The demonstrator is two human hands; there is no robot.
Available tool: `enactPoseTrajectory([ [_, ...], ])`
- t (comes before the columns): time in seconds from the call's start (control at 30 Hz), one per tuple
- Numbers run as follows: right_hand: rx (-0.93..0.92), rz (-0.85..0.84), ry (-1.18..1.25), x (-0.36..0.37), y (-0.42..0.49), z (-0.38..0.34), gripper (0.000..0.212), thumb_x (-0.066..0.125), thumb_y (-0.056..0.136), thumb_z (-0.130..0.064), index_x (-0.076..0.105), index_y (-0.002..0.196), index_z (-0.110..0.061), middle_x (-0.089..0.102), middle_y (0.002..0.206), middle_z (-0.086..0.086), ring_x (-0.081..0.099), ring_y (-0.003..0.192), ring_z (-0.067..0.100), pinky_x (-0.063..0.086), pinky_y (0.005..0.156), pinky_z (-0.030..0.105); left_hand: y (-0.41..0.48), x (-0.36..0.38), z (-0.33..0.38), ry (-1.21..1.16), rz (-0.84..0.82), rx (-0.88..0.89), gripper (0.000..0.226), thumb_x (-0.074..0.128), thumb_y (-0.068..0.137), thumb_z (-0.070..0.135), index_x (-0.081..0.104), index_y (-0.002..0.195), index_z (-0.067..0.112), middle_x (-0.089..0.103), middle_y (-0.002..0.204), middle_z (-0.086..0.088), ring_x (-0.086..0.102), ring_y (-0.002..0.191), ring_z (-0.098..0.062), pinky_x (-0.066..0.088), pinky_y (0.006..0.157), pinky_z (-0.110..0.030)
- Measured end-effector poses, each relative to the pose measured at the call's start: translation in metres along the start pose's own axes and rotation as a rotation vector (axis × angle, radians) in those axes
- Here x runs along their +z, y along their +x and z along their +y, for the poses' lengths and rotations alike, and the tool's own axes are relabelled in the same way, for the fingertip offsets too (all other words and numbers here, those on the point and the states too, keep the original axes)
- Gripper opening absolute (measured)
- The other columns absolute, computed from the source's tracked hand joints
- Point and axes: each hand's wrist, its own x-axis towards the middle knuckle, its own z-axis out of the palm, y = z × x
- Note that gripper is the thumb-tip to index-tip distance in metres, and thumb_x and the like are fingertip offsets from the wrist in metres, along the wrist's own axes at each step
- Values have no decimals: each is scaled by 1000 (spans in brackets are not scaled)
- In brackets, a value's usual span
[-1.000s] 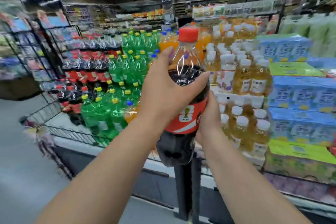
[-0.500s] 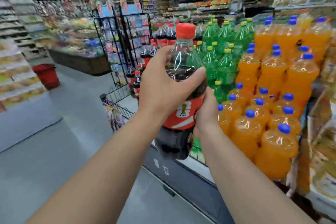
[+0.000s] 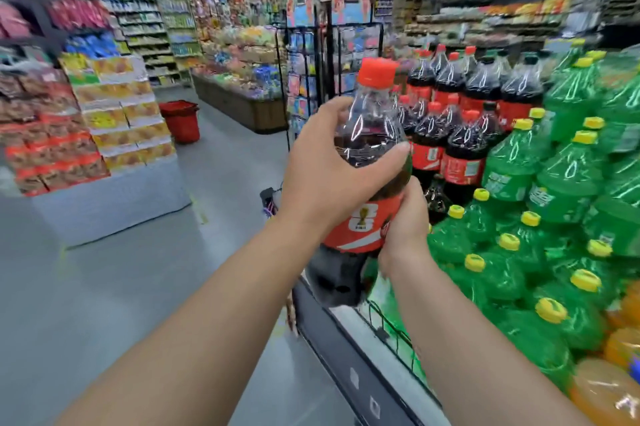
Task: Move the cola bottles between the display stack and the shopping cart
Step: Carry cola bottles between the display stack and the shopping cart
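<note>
I hold a large cola bottle [image 3: 372, 135] upright in front of me; it has a red cap, dark liquid and a red label. My left hand [image 3: 325, 169] grips its shoulder, thumb across the front. My right hand [image 3: 403, 221] grips the label from the right side. The display stack of cola bottles [image 3: 464, 107] stands just behind and right of the held bottle. No shopping cart is in view.
Green soda bottles [image 3: 554, 204] and orange ones [image 3: 609, 391] fill the display to the right, behind a low wire rail [image 3: 391, 328]. The grey aisle floor opens to the left. A red basket [image 3: 180, 119] and a stacked pallet display [image 3: 104, 121] stand farther off.
My view has swung left along the display, from tea and orange bottles to the green and cola ones. Both hands keep the same hold on the bottle.
</note>
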Motion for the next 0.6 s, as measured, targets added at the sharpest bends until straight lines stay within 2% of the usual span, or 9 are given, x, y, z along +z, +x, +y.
enactPoseTrajectory([
  [0.1, 20, -8, 0, 22, 42, 22, 32, 48, 88, -41, 62, 65, -23, 65, 73, 4, 63, 70, 21, 52, 63, 29, 33, -6, -40, 14, 3, -8, 48, 79, 70, 49, 40, 98, 55, 51, 99, 32, 50, 96, 20, 39, 80, -3],
  [0.2, 9, -3, -7, 45, 86, 46, 36, 48, 89, -40, 63, 61, -23, 66, 69, 3, 65, 64, 19, 53, 59, 28, 69, -13, -83, -6, 1, -3, 50, 81, 72, 46, 43, 105, 48, 52, 98, 32, 47, 92, 28, 35, 77, 4],
  [0.3, -29, 7, 27, 70, 127, 68, 40, 45, 92, -38, 68, 63, -23, 69, 70, 4, 66, 66, 20, 54, 57, 26, 106, -19, -126, -3, -33, 8, 60, 79, 69, 52, 51, 120, 34, 57, 109, 22, 52, 100, 14, 38, 84, -3],
  [0.37, -34, 14, 51, 87, 153, 83, 46, 43, 93, -39, 72, 61, -23, 72, 71, 3, 68, 66, 18, 55, 56, 25, 132, -24, -154, -5, -63, 19, 64, 76, 67, 55, 51, 121, 33, 58, 113, 19, 54, 105, 6, 42, 87, -7],
  [0.43, -46, 14, 68, 102, 176, 96, 46, 44, 91, -42, 76, 63, -24, 74, 75, 4, 70, 69, 19, 56, 58, 26, 155, -28, -177, -15, -95, 27, 63, 76, 66, 56, 52, 119, 33, 59, 114, 16, 56, 105, 3, 44, 91, -11],
  [0.5, -65, 52, 65, 113, 198, 108, 39, 51, 81, -48, 77, 67, -24, 75, 80, 6, 71, 72, 20, 57, 62, 29, 174, -28, -200, -25, -132, 27, 63, 76, 65, 55, 51, 118, 35, 60, 115, 14, 57, 106, 1, 47, 94, -21],
  [0.6, -62, 119, 88, 121, 231, 125, 36, 56, 71, -50, 77, 72, -22, 75, 86, 10, 71, 79, 25, 57, 67, 33, 201, -24, -233, -43, -179, 26, 62, 75, 64, 58, 49, 116, 37, 60, 116, 16, 57, 107, 4, 48, 94, -23],
])
